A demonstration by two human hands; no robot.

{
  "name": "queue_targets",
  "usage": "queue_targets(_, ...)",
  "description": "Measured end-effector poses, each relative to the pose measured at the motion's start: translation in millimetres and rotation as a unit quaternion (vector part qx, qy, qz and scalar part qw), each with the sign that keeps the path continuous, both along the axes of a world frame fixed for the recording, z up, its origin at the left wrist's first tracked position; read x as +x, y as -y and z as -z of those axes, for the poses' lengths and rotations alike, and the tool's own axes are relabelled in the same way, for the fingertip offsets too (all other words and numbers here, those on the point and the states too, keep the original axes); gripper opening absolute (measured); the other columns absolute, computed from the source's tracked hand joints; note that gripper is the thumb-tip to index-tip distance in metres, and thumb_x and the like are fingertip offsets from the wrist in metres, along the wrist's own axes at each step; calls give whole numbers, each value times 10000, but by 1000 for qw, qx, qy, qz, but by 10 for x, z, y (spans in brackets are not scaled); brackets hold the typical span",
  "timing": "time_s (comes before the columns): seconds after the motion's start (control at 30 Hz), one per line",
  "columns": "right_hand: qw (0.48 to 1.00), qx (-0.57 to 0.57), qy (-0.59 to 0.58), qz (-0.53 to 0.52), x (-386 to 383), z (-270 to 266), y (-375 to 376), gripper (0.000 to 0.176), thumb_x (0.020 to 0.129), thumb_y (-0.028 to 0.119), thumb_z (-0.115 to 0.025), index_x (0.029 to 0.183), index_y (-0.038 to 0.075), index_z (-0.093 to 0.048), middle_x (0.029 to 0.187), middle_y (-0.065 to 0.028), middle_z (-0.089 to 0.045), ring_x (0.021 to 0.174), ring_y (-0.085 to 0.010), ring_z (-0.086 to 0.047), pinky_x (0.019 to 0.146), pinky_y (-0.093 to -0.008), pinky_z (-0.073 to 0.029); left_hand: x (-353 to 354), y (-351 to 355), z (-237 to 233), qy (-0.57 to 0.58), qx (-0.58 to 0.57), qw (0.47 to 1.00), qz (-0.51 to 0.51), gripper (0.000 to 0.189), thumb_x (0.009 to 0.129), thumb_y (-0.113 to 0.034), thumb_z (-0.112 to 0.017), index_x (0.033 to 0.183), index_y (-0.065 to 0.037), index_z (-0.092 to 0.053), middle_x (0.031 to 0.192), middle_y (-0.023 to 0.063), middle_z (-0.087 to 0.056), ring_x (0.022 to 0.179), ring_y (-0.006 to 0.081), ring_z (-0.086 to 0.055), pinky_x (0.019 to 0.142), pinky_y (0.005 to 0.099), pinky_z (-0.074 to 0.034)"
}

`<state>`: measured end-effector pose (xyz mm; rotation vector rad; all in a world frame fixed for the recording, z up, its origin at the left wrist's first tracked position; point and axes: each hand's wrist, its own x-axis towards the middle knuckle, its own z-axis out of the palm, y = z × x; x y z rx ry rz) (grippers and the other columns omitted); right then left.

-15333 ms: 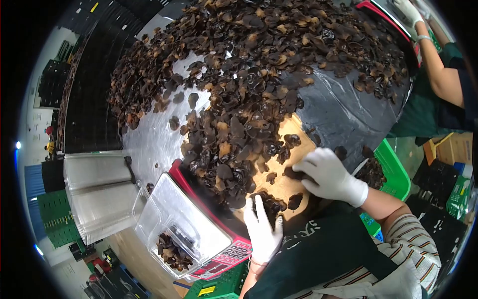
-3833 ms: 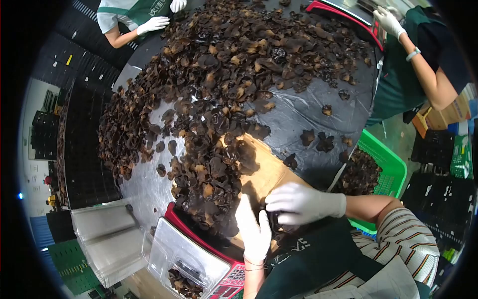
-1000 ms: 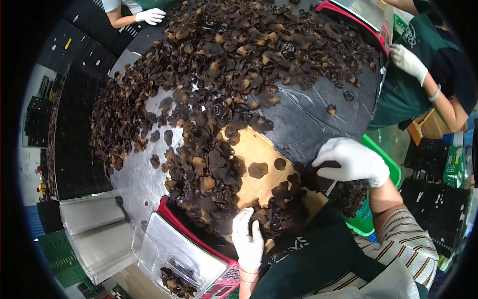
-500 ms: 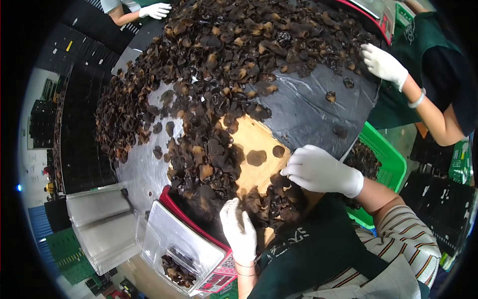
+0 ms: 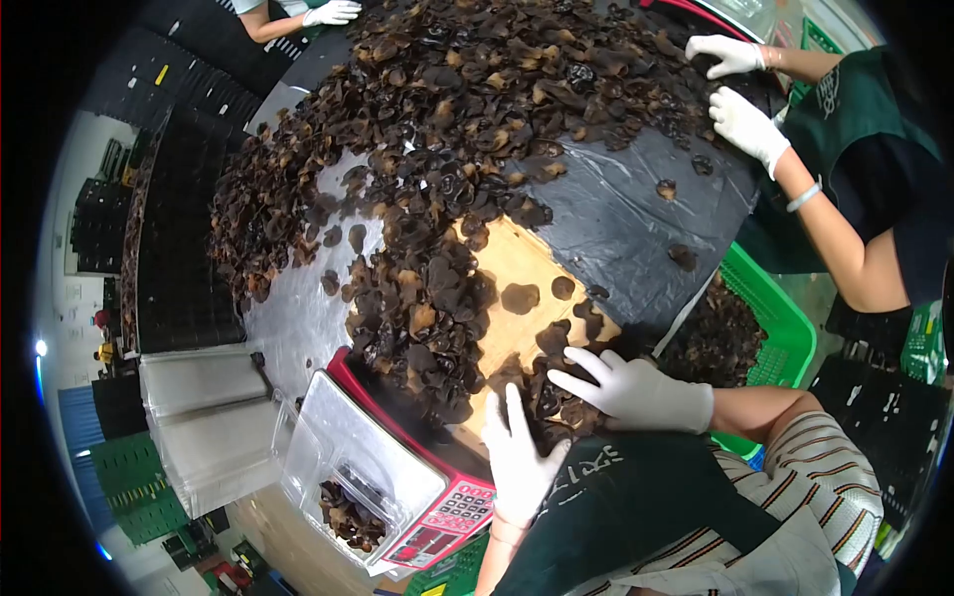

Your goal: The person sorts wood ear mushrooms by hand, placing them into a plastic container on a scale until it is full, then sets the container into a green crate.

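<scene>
Dark brown wood-ear-like pieces (image 5: 422,318) are heaped over the table, with a smaller group near my body on a tan board (image 5: 517,260). My left hand (image 5: 519,452), in a white glove, is at the near edge of that group, fingers spread and pointing away from me. To its right, my right hand (image 5: 636,390), also gloved, reaches in from the side with its fingers apart over the pieces. Neither hand visibly grips a piece. Left of my hands sits a red and silver scale (image 5: 373,447), bearing a clear plastic box (image 5: 316,487) with some pieces inside.
A green basket (image 5: 790,328) with dark pieces stands at the right. Stacked clear trays (image 5: 214,427) lie left of the scale. A co-worker's gloved hands (image 5: 745,127) are at the upper right, another person's gloved hand (image 5: 332,13) at the top left. Black plastic (image 5: 646,209) covers the table.
My right hand has moved down and its fingers have spread. My left hand has shifted right, fingers opening. The co-worker's second hand now shows at the upper right. The view has shifted slightly.
</scene>
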<state>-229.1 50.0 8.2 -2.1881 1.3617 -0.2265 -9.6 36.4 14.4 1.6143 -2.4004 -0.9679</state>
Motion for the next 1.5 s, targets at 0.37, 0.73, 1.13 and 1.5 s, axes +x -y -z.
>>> queue_targets(0.37, 761, 302, 558, 134, 170, 412, 362, 486, 788, 4, -627, 1265, 17, -533, 1216, -80, -539, 908, -148, -616, 746, -280, -528, 150, 187, 114, -527, 363, 704, -307, 537, 789, 70, -546, 1316, -1, -477, 1171, 123, -591, 1016, 174, -605, 860, 272, -510)
queue_targets(0.73, 396, 542, 720, 176, -7, 316, 406, 361, 923, -21, -448, 1281, -63, -453, 1242, -150, -576, 1100, -238, -604, 843, -359, -563, 256, 146, 99, -679, 507, 397, -353, 527, 847, -97, -511, 1360, -1, -436, 1272, 227, -547, 1056, 336, -613, 781, 383, -590)
queue_targets(1.13, 373, 567, 705, 205, 149, -38, 567, 464, 880, 125, -604, 1305, -9, -478, 1260, -149, -592, 1024, -281, -651, 886, -363, -525, 927, -71, -935, -386, -184, 838, -338, 484, 734, -92, -545, 1202, 31, -557, 1227, 201, -566, 1016, 251, -597, 908, 368, -495)
queue_targets(1.5, 740, 450, 501, -1, 844, -606, 1023, 442, 844, -30, -520, 1285, -3, -507, 1098, -111, -609, 956, -165, -623, 748, -287, -550, 2047, -14, -577, 9, -283, 907, -312, 462, 782, 28, -569, 1241, -4, -527, 1111, 151, -584, 1094, 297, -526, 1013, 412, -389)
